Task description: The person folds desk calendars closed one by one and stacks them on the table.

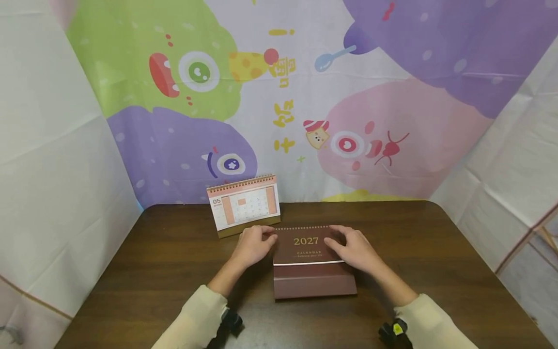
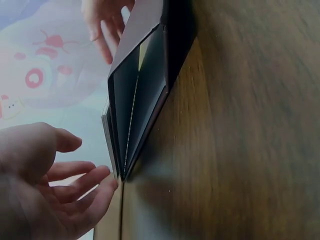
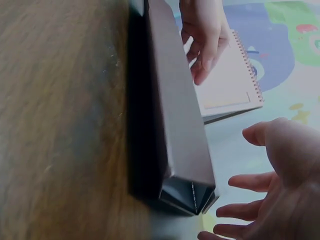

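A maroon 2027 desk calendar (image 1: 288,252) stands on the table with its spiral-bound edge at the top. My left hand (image 1: 254,246) is at its upper left corner, fingertips close to the binding. At the upper right corner, my right hand (image 1: 356,249) has its thumb over the cover. The left wrist view shows the calendar's folded base (image 2: 137,47) hollow inside, with loosely bent fingers (image 2: 87,187) beside its spiral end. Spread fingers of the right hand (image 3: 280,190) appear beside the base's end in the right wrist view.
A second desk calendar (image 1: 250,204), showing a white and pink 05 page, stands behind my left hand. The brown wooden table (image 1: 174,271) runs back to a cartoon-printed cloth (image 1: 301,184). White cloth walls (image 1: 52,145) close off both sides.
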{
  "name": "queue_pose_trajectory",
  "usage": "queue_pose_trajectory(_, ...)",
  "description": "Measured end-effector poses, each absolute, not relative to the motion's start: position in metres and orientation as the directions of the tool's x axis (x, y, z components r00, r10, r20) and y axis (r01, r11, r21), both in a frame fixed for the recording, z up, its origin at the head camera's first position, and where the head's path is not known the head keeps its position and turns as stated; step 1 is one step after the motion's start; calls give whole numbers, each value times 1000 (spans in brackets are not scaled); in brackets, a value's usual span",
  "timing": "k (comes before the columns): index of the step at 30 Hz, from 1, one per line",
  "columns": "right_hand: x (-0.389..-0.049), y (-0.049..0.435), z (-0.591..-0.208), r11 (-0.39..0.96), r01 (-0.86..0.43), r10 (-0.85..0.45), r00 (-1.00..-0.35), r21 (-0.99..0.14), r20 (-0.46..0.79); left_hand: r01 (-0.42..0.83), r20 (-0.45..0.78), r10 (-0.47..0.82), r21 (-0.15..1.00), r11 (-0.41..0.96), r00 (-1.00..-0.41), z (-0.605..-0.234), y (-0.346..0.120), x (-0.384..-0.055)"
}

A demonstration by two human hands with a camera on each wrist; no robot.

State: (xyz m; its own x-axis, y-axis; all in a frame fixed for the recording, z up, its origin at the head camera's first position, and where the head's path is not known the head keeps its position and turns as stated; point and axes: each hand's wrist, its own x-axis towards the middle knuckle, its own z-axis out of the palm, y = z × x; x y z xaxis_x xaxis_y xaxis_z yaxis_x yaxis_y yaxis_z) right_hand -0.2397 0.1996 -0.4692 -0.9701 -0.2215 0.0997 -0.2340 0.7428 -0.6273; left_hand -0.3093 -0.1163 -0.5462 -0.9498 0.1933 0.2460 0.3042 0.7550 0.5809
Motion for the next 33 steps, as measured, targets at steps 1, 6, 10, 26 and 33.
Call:
queue_pose_trajectory(1, -240, 198, -468, 743, -250, -231, -966, -621, 113, 317, 257, 202, 576, 754, -945, -547, -115, -309)
queue_pose_trajectory(6, -241, 193, -469, 742, -302, -286, -950, -599, 124, 397, 275, 289, 548, 736, -917, -521, -103, -287)
queue_pose_trajectory(10, -238, 188, -470, 748, -332, -338, -936, -575, 101, 415, 210, 362, 560, 717, -908, -488, -92, -260)
queue_pose_trajectory(26, -230, 187, -479, 792, -355, -451, -888, -498, -84, 423, -112, 519, 449, 787, -847, -477, -81, -234)
queue_pose_trajectory(33, -225, 185, -480, 808, -364, -464, -878, -463, -121, 456, -133, 559, 443, 772, -818, -508, -81, -246)
